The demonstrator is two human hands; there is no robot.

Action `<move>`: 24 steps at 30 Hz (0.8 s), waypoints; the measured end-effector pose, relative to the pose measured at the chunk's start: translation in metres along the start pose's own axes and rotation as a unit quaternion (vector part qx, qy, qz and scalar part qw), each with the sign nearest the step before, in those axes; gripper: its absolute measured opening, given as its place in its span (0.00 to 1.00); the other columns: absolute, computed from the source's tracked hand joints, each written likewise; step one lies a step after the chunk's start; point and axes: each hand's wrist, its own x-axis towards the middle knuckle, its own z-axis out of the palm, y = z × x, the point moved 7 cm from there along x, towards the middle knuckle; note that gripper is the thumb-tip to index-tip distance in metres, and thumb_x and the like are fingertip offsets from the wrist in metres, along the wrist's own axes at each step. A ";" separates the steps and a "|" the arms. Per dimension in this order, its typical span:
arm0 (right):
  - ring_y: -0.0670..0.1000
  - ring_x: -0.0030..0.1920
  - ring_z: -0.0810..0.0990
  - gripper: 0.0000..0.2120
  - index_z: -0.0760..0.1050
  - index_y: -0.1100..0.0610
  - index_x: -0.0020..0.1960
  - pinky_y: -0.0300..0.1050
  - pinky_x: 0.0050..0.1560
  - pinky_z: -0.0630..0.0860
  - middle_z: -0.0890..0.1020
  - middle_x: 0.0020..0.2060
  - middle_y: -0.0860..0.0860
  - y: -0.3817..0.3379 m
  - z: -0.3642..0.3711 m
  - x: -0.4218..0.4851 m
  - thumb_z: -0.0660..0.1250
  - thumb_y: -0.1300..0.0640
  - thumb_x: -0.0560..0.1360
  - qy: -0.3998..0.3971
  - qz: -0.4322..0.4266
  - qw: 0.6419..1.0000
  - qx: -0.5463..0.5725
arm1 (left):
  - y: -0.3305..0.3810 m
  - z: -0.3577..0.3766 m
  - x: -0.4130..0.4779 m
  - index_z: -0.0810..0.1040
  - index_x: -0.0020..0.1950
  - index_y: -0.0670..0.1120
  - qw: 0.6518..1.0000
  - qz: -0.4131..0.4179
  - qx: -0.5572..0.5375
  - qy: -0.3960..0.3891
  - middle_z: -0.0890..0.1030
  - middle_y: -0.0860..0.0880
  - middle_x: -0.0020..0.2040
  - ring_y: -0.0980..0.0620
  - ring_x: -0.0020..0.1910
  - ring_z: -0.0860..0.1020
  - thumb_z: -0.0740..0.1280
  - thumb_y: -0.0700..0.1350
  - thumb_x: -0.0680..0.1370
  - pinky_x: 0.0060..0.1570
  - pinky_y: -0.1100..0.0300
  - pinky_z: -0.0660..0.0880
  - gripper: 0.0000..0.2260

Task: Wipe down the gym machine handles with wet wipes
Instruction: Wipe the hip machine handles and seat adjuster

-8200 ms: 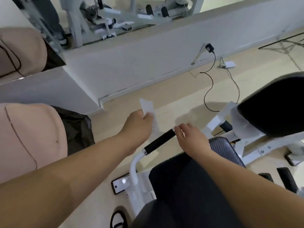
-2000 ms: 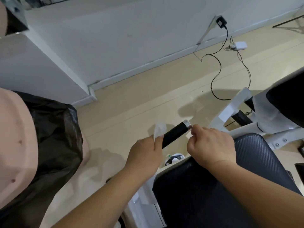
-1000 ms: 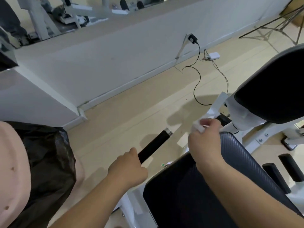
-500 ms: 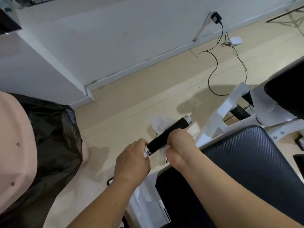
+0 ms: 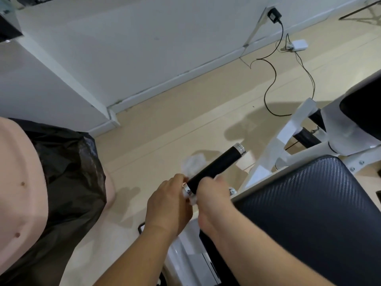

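Black foam handle (image 5: 214,166) juts out left of the padded seat (image 5: 309,213). Both hands grip its near end, the left hand (image 5: 169,205) and right hand (image 5: 214,199) pinching a white wet wipe (image 5: 192,163) around it.

Both hands (image 5: 191,201), wipe (image 5: 193,163) round handle (image 5: 216,167)
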 end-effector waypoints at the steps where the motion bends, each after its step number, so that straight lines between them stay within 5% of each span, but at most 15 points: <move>1: 0.54 0.30 0.75 0.14 0.74 0.60 0.54 0.42 0.30 0.71 0.79 0.39 0.60 0.009 0.004 -0.002 0.54 0.70 0.76 -0.010 0.013 1.000 -0.022 | -0.001 0.001 0.000 0.66 0.52 0.54 1.000 -0.009 0.002 -0.010 0.70 0.57 0.41 0.51 0.41 0.71 0.65 0.47 0.75 0.39 0.56 0.66 0.09; 3: 0.54 0.26 0.74 0.14 0.76 0.64 0.55 0.41 0.25 0.68 0.78 0.36 0.60 0.005 0.004 0.007 0.54 0.70 0.76 -0.032 0.031 0.999 -0.005 | -0.004 0.001 0.001 0.67 0.53 0.54 1.000 -0.022 -0.008 -0.006 0.72 0.57 0.43 0.51 0.42 0.72 0.65 0.48 0.76 0.40 0.56 0.68 0.10; 5: 0.54 0.26 0.75 0.12 0.78 0.65 0.54 0.39 0.23 0.67 0.78 0.36 0.58 -0.027 -0.016 0.025 0.58 0.69 0.76 -0.008 0.014 0.998 0.056 | -0.005 0.002 0.001 0.70 0.65 0.55 1.000 -0.017 -0.021 0.005 0.77 0.57 0.50 0.51 0.47 0.74 0.65 0.48 0.76 0.45 0.57 0.70 0.18; 9: 0.50 0.33 0.71 0.10 0.72 0.58 0.46 0.43 0.32 0.70 0.75 0.47 0.56 -0.069 -0.053 0.042 0.56 0.69 0.80 0.088 -0.030 0.995 0.020 | -0.007 0.006 0.002 0.66 0.74 0.57 0.999 -0.014 -0.036 -0.013 0.77 0.56 0.57 0.52 0.53 0.75 0.66 0.48 0.77 0.52 0.57 0.73 0.26; 15: 0.54 0.36 0.79 0.12 0.76 0.60 0.53 0.44 0.37 0.75 0.81 0.38 0.58 0.017 0.007 -0.011 0.57 0.69 0.78 -0.036 0.070 0.997 0.024 | -0.003 0.003 0.001 0.67 0.69 0.56 0.999 -0.029 -0.029 -0.020 0.74 0.57 0.50 0.51 0.51 0.75 0.63 0.46 0.77 0.49 0.56 0.73 0.20; 21: 0.46 0.23 0.77 0.08 0.73 0.58 0.44 0.36 0.24 0.73 0.77 0.21 0.46 -0.072 -0.042 0.027 0.61 0.66 0.80 0.045 -0.009 0.997 0.054 | -0.007 0.004 0.001 0.65 0.77 0.55 0.999 -0.016 -0.041 0.001 0.77 0.58 0.56 0.52 0.57 0.75 0.66 0.48 0.77 0.54 0.57 0.72 0.28; 24: 0.51 0.39 0.79 0.05 0.71 0.56 0.47 0.40 0.35 0.74 0.76 0.36 0.51 -0.092 -0.053 0.037 0.64 0.62 0.81 0.101 -0.044 0.993 0.047 | -0.007 0.005 0.001 0.63 0.78 0.55 0.999 -0.011 -0.046 -0.005 0.76 0.59 0.54 0.52 0.57 0.75 0.66 0.49 0.77 0.56 0.56 0.73 0.29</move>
